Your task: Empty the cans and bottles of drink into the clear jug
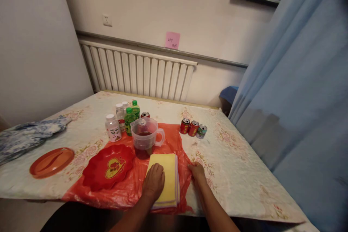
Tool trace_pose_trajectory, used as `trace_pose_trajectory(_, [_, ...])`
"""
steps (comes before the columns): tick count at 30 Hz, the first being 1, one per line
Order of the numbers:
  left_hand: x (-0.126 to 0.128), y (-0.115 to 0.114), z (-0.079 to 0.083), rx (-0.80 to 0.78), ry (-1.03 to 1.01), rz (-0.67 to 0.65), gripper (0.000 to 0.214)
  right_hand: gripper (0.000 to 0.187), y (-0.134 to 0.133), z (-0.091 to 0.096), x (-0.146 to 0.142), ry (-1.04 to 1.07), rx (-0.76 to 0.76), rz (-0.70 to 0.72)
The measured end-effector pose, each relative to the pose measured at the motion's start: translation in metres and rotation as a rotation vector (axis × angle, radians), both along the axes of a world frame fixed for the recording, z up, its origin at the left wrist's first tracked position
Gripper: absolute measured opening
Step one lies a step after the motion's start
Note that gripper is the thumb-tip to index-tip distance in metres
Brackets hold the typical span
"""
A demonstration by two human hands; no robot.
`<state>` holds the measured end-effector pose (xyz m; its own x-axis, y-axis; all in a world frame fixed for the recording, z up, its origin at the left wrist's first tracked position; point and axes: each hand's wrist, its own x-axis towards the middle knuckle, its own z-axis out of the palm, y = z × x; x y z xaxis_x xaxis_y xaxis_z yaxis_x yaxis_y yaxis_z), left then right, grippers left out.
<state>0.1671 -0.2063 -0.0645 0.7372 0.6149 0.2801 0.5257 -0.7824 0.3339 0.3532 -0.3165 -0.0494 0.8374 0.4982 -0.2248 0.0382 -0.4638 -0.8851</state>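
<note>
My left hand [154, 182] rests on a stack of folded yellow cloths [170, 174] with pale purple edges, its fingers lying over the top. At the right edge of the red plastic sheet [168, 134], my right hand [198, 172] pinches the film between thumb and fingers. Just behind the cloths stands a clear measuring jug [144, 136] part filled with dark liquid, its handle pointing right. A red scalloped plate [95, 166] with a yellow heart print lies left of the cloths on the same sheet.
Green-capped bottles [129, 121], white-capped bottles [112, 128] and a can [145, 115] stand behind the plate and jug. Three cans [193, 128] are at the back right. An orange oval dish [51, 162] and bunched patterned fabric [29, 134] lie left. A blue curtain [293, 79] hangs right.
</note>
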Motion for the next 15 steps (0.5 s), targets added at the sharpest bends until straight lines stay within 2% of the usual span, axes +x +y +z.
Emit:
trace_pose_trajectory(5, [0.0,0.0,0.0,0.004,-0.001,-0.004,0.019,0.022,-0.013,-0.001,-0.004,0.037,-0.048,0.012])
trace_pose_trajectory(15, [0.001,0.002,-0.004,0.013,-0.013,-0.01,0.019,0.013,-0.032,-0.011,-0.03,0.062,-0.083,0.086])
